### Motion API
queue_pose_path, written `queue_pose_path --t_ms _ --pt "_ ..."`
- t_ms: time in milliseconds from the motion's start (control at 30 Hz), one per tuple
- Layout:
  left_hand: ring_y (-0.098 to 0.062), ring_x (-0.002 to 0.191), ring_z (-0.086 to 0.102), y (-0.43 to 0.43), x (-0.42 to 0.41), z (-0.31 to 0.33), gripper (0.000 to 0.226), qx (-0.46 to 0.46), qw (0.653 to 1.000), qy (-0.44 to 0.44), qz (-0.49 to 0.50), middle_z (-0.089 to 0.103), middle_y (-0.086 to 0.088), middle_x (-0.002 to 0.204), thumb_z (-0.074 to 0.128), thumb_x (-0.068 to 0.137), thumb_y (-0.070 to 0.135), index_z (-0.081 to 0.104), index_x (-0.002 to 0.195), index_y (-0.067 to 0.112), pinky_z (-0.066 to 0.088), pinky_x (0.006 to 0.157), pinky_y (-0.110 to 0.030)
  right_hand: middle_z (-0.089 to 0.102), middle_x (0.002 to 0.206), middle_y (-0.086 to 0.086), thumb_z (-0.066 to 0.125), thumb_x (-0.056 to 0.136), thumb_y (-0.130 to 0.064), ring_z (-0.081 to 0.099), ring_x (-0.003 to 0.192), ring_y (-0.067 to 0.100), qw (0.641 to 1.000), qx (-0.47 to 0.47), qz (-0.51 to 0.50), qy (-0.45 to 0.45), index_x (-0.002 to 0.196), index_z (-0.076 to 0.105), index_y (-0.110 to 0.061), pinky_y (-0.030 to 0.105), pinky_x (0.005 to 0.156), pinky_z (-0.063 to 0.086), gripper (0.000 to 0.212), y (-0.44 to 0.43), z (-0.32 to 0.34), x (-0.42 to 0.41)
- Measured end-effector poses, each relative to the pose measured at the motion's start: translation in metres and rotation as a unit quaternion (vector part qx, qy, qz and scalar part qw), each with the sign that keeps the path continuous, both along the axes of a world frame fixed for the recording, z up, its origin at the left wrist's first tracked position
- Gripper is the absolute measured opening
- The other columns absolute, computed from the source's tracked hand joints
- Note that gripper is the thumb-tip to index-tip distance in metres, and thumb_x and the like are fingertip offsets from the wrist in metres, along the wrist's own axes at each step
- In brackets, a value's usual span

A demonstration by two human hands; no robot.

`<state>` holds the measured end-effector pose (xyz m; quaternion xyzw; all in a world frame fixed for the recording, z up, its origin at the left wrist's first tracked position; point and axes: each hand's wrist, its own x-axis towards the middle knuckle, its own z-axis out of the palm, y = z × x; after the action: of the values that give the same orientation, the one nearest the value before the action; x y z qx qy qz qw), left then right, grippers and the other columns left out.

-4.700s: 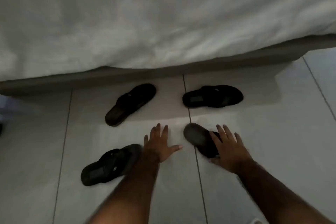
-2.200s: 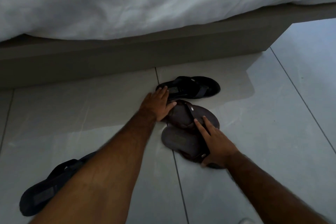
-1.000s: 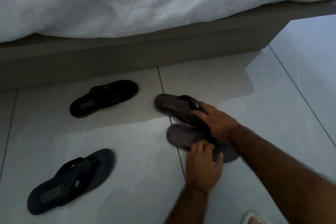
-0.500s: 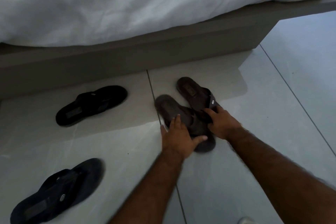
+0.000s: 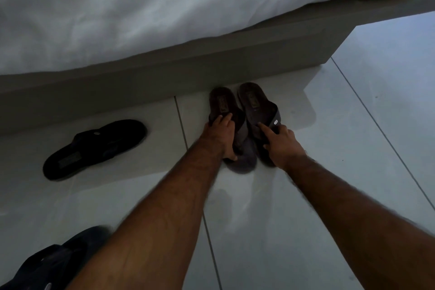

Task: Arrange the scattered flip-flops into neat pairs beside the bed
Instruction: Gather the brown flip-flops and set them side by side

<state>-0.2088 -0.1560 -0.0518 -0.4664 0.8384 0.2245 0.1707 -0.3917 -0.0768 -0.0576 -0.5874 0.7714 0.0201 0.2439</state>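
Two brown flip-flops lie side by side on the tiled floor, heels against the bed base [image 5: 164, 73]. My left hand [image 5: 221, 134] grips the left brown flip-flop [image 5: 222, 105] at its strap. My right hand [image 5: 279, 140] rests on the right brown flip-flop [image 5: 255, 103], its index finger pressing the strap. A black flip-flop [image 5: 94, 148] lies at an angle to the left, close to the bed. Another dark flip-flop [image 5: 47, 263] shows at the bottom left corner, partly hidden by my left forearm.
A white duvet [image 5: 164, 7] hangs over the bed's grey base. The bed's corner [image 5: 334, 49] ends at the right, with pale floor tiles [image 5: 353, 148] beyond it and in front of me.
Both brown flip-flops have turned from slanted to parallel and slid up against the bed base. My hands moved forward with them. The two dark flip-flops have not moved.
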Motion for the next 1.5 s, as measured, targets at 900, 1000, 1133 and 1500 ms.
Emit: queue_pose_path --t_ms 900,1000,1133,1500 --pt "-0.026 0.155 0.0 0.036 -0.001 -0.006 0.119 0.009 1.0 -0.012 -0.018 -0.008 -0.002 0.169 0.089 0.063 0.043 0.02 0.153 0.008 0.02 0.122 -0.055 0.026 0.152 0.024 0.055 0.09 -0.019 0.031 0.135 0.043 0.999 0.039 -0.008 -0.033 0.154 0.026 -0.034 0.047 0.115 0.034 0.072 0.03 0.015 0.001" --pt "-0.027 0.155 -0.001 0.039 -0.004 -0.001 0.117 0.006 0.999 -0.033 -0.013 -0.009 -0.002 0.169 0.089 0.063 0.043 0.021 0.153 0.009 0.016 0.119 -0.063 0.018 0.157 0.025 0.058 0.086 -0.021 0.025 0.142 0.043 0.997 0.067 -0.018 -0.046 0.157 0.017 -0.031 0.047 0.119 0.03 0.083 0.028 0.021 0.009" --pt "-0.027 0.155 -0.008 0.045 0.002 0.003 0.124 0.006 1.0 0.0 0.028 -0.012 -0.003 0.168 0.085 0.063 0.053 0.013 0.156 0.011 0.006 0.114 -0.076 0.036 0.149 0.026 0.066 0.077 -0.038 0.046 0.13 0.045 0.996 0.059 -0.063 0.008 0.157 0.0 -0.028 0.049 0.11 0.039 0.104 0.023 0.038 0.023" --pt "-0.034 0.151 0.021 0.064 0.176 -0.001 0.067 -0.234 0.907 0.171 0.305 0.022 -0.019 0.163 0.049 0.097 0.041 0.035 0.149 0.002 0.01 0.125 -0.051 0.028 0.159 0.021 0.059 0.088 -0.033 0.02 0.15 0.039 0.941 -0.176 0.287 0.042 0.154 0.027 -0.01 0.054 0.118 0.025 0.076 0.027 0.037 0.168"
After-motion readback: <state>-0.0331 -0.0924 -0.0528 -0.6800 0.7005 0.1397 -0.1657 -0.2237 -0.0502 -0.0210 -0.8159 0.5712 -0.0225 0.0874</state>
